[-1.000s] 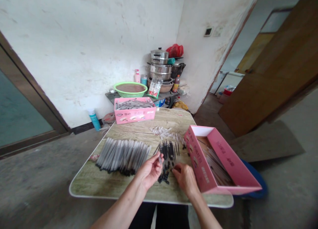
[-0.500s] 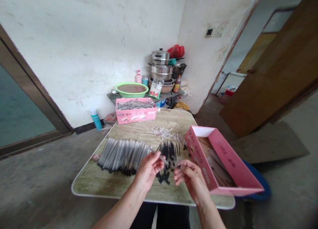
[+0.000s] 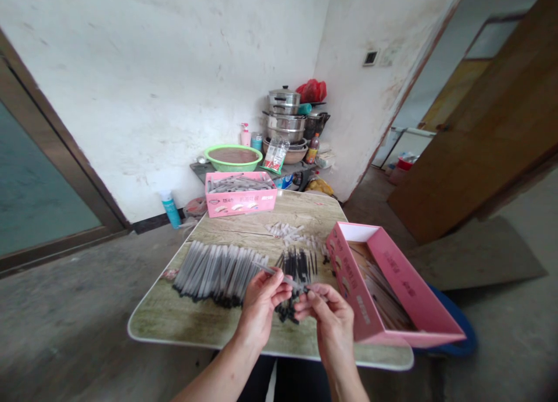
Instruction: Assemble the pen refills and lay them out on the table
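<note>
Over the near part of the table, my left hand (image 3: 257, 309) pinches a translucent pen barrel (image 3: 290, 281), which slants down to the right. My right hand (image 3: 329, 309) is closed on a small black end plug (image 3: 306, 289) at the barrel's right end; whether it sits inside the barrel is hidden by the fingers. To the left lies a wide row of similar barrels (image 3: 218, 268) with black ends toward me. Behind my hands are slim black pen parts (image 3: 300, 262), and loose black plugs (image 3: 285, 315) lie partly covered below my fingers.
A pink box (image 3: 242, 205) full of pen pieces stands at the table's (image 3: 152, 326) back edge. Another pink box (image 3: 414, 291) with long thin pieces sits at the right. Small whitish parts (image 3: 285, 232) lie mid-table. Beyond are a green basin (image 3: 233, 164) and stacked pots (image 3: 285, 123).
My right hand has moved left and up, bringing the black plug to the barrel's end. My left hand still holds the barrel, which now lies a little flatter.
</note>
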The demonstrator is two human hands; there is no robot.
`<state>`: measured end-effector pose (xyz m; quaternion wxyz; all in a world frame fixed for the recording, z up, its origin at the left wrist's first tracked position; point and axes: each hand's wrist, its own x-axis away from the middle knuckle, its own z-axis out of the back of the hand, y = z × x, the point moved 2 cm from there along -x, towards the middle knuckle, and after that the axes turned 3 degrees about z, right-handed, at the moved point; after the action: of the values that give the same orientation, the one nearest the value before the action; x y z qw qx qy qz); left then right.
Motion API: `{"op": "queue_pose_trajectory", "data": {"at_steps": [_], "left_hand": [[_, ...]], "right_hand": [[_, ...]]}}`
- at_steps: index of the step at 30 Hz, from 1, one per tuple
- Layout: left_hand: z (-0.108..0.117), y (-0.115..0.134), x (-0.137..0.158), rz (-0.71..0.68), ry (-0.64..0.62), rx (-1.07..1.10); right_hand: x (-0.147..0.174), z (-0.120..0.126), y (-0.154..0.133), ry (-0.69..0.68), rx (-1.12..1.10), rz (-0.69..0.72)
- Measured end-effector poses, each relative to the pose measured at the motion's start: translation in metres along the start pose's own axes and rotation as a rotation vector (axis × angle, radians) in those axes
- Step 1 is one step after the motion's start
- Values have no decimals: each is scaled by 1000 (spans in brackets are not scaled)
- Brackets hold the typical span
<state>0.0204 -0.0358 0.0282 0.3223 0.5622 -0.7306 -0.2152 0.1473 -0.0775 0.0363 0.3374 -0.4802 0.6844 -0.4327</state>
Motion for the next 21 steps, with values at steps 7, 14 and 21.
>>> {"op": "queue_pose_trajectory", "data": {"at_steps": [7, 14, 21], "left_hand": [[0, 0, 1, -33, 11, -18], [1, 0, 2, -43, 24, -44], [0, 0, 7, -116, 53, -106]], "right_hand": [[0, -2, 1, -15, 9, 5], [0, -4, 4, -39, 29, 11], [2, -5, 6, 12, 182, 57]]}}
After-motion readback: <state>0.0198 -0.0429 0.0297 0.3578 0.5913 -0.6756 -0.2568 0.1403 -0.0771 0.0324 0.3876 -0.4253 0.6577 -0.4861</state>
